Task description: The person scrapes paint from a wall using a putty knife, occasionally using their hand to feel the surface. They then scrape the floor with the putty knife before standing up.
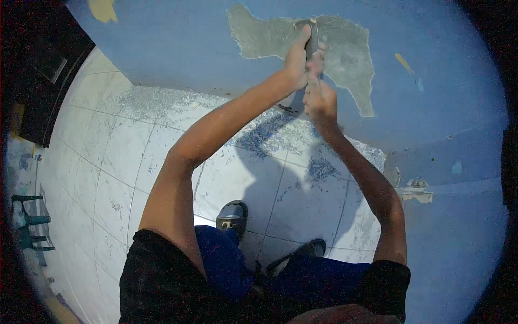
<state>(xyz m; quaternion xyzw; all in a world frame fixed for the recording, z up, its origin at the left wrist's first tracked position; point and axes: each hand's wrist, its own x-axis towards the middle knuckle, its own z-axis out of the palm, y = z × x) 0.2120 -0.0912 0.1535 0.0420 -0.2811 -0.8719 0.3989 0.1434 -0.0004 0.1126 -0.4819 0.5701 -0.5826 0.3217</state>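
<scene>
Both of my hands are raised to a blue painted wall (431,97), on a bare grey patch (345,46) with ragged paint edges. My left hand (297,62) is closed round a scraper (313,46), its thumb stretched along the tool toward the wall. Just below it, my right hand (322,101) is wrapped round the lower part of the same tool. Fingers cover most of the handle, and the scraper's far end lies against the grey patch. Some blur softens the fingers between the two hands.
Paint flakes (259,135) litter the white tiled floor (167,146) along the wall's foot. My sandalled feet stand below. A dark green plastic chair (33,229) is at the far left, under a dark cabinet-like object (43,65). Smaller chipped spots (418,194) mark the wall at right.
</scene>
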